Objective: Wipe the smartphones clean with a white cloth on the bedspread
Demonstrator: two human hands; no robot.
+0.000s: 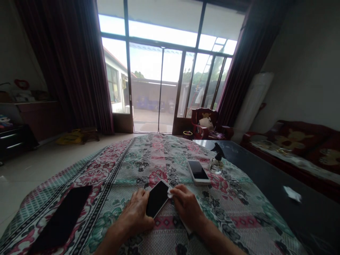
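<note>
My left hand (136,209) is closed around the left edge of a white-framed smartphone (158,199), which lies tilted to the right with its dark screen up. At the phone's upper right edge, my right hand (187,203) pinches a small white wad (170,193), tissue or cloth; which one I cannot tell. Part of a flat pale-edged thing shows below my right wrist, mostly hidden. Beyond that hand lies another white smartphone (198,171), seemingly on top of a similar one. A clear bottle with a black spray head (218,152) stands to its right.
A floral cloth (140,166) covers the table. At left lies a flat black rectangle (62,219). A dark glossy table (261,177) adjoins on the right, bearing a crumpled white tissue (292,194). Farther off are a red armchair (196,120), a sofa and glass doors.
</note>
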